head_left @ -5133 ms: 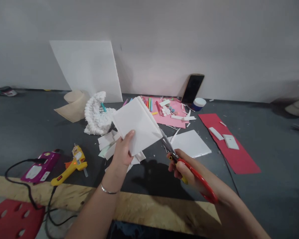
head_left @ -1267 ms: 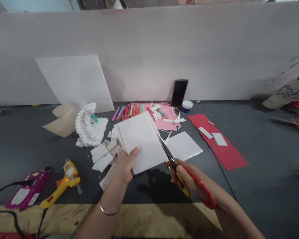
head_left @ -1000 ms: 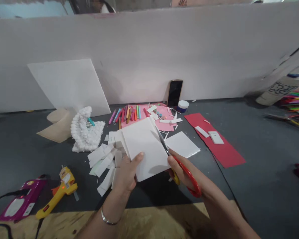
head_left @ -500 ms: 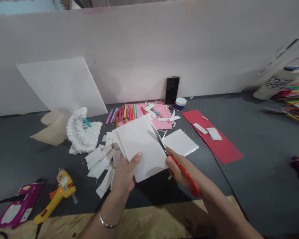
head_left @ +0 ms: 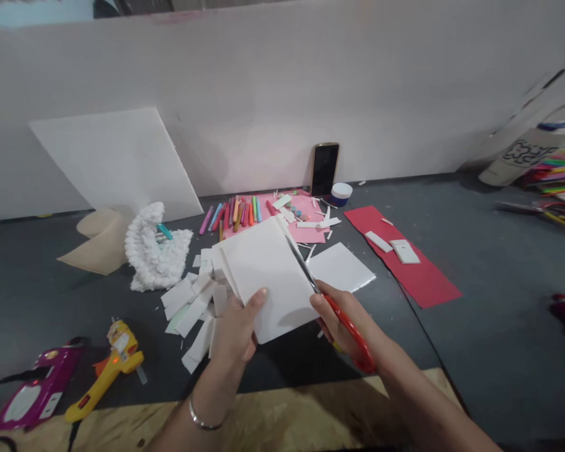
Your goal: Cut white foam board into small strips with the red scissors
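Note:
My left hand (head_left: pixel 238 329) grips a white rectangular sheet (head_left: pixel 275 276) at its lower left corner, thumb on top and fingers beneath. The sheet looks stiff and layered, like foam board or card. In my right hand (head_left: pixel 341 320) are red-handled scissors (head_left: pixel 353 339), their metal blades lying along the sheet's right edge and pointing away from me. Part of the handles is hidden by my fingers. Cut white strips (head_left: pixel 198 317) lie heaped left of the sheet. Another white square (head_left: pixel 341 268) rests on the table behind my right hand.
A yellow glue gun (head_left: pixel 106 373) and a purple device (head_left: pixel 40 386) with a cord lie at left. White fluffy trim (head_left: pixel 155 251), markers (head_left: pixel 238 213), a phone (head_left: pixel 325 169) and a small jar (head_left: pixel 341 193) stand farther back. Red paper (head_left: pixel 433 282) lies at right, with scissors (head_left: pixel 518 208) beyond.
The scissors and my right hand have shifted very slightly along the sheet's edge. My left hand keeps its grip in the same place.

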`<action>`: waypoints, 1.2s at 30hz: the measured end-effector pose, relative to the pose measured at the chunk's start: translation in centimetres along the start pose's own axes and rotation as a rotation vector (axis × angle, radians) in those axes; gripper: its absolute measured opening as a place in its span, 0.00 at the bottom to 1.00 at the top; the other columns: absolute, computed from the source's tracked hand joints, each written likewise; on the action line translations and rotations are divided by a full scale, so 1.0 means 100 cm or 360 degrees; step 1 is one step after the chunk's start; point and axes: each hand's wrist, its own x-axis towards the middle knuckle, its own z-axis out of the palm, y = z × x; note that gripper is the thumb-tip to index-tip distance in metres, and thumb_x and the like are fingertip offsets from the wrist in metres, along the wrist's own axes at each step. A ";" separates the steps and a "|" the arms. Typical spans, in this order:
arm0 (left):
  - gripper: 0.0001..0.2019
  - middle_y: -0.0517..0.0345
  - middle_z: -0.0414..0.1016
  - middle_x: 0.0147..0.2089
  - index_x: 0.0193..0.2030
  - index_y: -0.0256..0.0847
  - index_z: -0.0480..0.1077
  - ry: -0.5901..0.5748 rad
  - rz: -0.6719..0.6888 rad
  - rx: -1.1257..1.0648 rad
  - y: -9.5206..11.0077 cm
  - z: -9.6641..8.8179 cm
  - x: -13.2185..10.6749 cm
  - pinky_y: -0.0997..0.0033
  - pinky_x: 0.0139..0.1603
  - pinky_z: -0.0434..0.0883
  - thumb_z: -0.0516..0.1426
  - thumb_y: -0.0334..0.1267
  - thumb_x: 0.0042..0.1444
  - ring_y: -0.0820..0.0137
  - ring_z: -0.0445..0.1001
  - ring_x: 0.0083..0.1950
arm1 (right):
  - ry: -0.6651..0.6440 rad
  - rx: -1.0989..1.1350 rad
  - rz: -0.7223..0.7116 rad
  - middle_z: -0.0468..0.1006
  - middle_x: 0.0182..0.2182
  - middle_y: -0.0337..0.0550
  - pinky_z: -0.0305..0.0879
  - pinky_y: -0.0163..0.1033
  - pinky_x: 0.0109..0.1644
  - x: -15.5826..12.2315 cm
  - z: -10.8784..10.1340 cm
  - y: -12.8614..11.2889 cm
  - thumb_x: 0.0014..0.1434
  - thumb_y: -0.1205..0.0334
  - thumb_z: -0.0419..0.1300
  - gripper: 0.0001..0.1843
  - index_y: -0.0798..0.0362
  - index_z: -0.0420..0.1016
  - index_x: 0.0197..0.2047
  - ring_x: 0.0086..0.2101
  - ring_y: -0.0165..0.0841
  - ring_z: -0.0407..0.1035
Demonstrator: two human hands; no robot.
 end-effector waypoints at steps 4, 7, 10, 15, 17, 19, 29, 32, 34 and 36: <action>0.30 0.40 0.84 0.44 0.51 0.32 0.75 -0.0021 -0.0032 0.0000 0.001 0.000 -0.001 0.55 0.51 0.78 0.73 0.43 0.41 0.52 0.82 0.46 | 0.0013 0.0023 -0.0010 0.63 0.15 0.30 0.59 0.35 0.25 -0.003 0.002 -0.002 0.68 0.39 0.45 0.23 0.49 0.60 0.33 0.16 0.27 0.58; 0.29 0.41 0.84 0.43 0.49 0.33 0.75 -0.0035 -0.0059 0.0020 0.002 0.000 -0.001 0.55 0.50 0.79 0.73 0.43 0.40 0.52 0.82 0.45 | 0.0015 0.0080 0.0009 0.64 0.17 0.31 0.58 0.34 0.23 -0.005 0.003 -0.005 0.68 0.37 0.42 0.25 0.49 0.58 0.31 0.16 0.26 0.58; 0.30 0.41 0.84 0.43 0.50 0.33 0.75 -0.0063 -0.0074 0.0048 0.003 0.000 -0.001 0.55 0.50 0.78 0.73 0.44 0.40 0.52 0.82 0.45 | -0.0026 0.0076 -0.0011 0.64 0.18 0.32 0.59 0.34 0.23 -0.006 0.000 -0.008 0.69 0.39 0.42 0.24 0.49 0.59 0.31 0.17 0.27 0.59; 0.31 0.44 0.84 0.45 0.55 0.35 0.74 -0.0171 -0.0027 0.0068 0.004 0.003 -0.004 0.54 0.51 0.77 0.72 0.43 0.44 0.51 0.81 0.47 | 0.0009 -0.0054 -0.0053 0.71 0.28 0.39 0.64 0.36 0.27 0.001 -0.007 -0.013 0.68 0.42 0.44 0.20 0.50 0.62 0.35 0.24 0.31 0.66; 0.30 0.46 0.84 0.45 0.55 0.36 0.73 -0.0178 -0.0028 0.0072 0.004 0.005 -0.006 0.53 0.51 0.77 0.71 0.42 0.45 0.50 0.81 0.47 | 0.0047 -0.0064 -0.0071 0.69 0.27 0.39 0.64 0.36 0.27 0.003 -0.007 -0.014 0.68 0.41 0.45 0.21 0.49 0.61 0.34 0.24 0.32 0.66; 0.28 0.46 0.84 0.44 0.54 0.36 0.74 -0.0150 -0.0036 0.0073 0.004 0.005 -0.007 0.53 0.51 0.77 0.71 0.43 0.46 0.49 0.81 0.48 | 0.0063 -0.0032 -0.0077 0.67 0.24 0.37 0.63 0.35 0.26 0.004 -0.005 -0.014 0.68 0.39 0.44 0.23 0.49 0.59 0.32 0.23 0.31 0.64; 0.25 0.45 0.84 0.44 0.50 0.36 0.76 -0.0167 -0.0088 0.0084 0.003 0.003 -0.006 0.53 0.50 0.77 0.71 0.43 0.44 0.50 0.81 0.47 | 0.0072 0.0091 -0.0087 0.69 0.24 0.37 0.60 0.35 0.25 0.002 -0.003 -0.005 0.67 0.33 0.42 0.28 0.50 0.62 0.33 0.23 0.31 0.64; 0.24 0.45 0.84 0.46 0.48 0.37 0.77 -0.0172 -0.0095 0.0113 0.003 0.006 -0.008 0.53 0.49 0.77 0.71 0.43 0.44 0.49 0.81 0.47 | 0.0155 -0.0089 -0.0175 0.70 0.28 0.40 0.62 0.37 0.30 0.007 -0.007 -0.003 0.68 0.34 0.41 0.28 0.49 0.61 0.32 0.28 0.33 0.64; 0.23 0.45 0.84 0.47 0.47 0.37 0.77 -0.0177 -0.0101 0.0122 0.003 0.007 -0.009 0.53 0.48 0.77 0.71 0.43 0.44 0.49 0.81 0.47 | 0.0177 -0.0135 -0.0153 0.69 0.28 0.39 0.62 0.37 0.30 0.009 -0.007 -0.004 0.67 0.33 0.40 0.29 0.49 0.59 0.31 0.29 0.33 0.64; 0.23 0.45 0.84 0.45 0.47 0.38 0.78 -0.0175 -0.0114 0.0133 0.003 0.007 -0.009 0.53 0.48 0.77 0.70 0.43 0.45 0.49 0.81 0.47 | 0.0148 -0.0054 -0.0093 0.69 0.26 0.39 0.63 0.37 0.28 0.009 -0.006 -0.007 0.67 0.32 0.40 0.29 0.49 0.59 0.31 0.27 0.34 0.65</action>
